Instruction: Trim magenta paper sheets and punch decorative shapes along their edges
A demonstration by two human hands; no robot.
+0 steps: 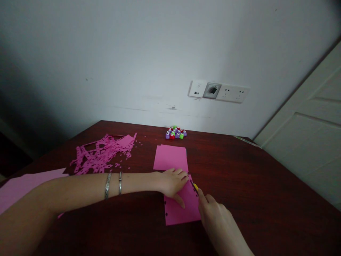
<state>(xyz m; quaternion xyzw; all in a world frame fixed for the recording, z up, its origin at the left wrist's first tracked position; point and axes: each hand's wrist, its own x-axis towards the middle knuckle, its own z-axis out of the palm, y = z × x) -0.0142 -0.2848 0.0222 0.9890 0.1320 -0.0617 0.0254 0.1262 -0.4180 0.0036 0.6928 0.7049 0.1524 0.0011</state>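
My left hand (174, 183) lies spread on a pink paper sheet (183, 211), its fingers over the sheet's upper part and its thumb pointing down across it. Small punched shapes run along the sheet's left and right edges. At the right edge, my right hand (211, 209) is closed around what looks like a yellow utility knife (196, 187), mostly covered by the fingers. The tool's narrow front end meets the paper near its upper right corner. Just beyond the left hand sits a small stack of pink paper squares (171, 157).
A heap of pink paper scraps (102, 153) and tiny cut-outs lies at the back left. Larger pink sheets (25, 186) are under my left forearm. Small purple, red and green craft punches (176, 133) cluster by the wall, below the sockets (233, 93).
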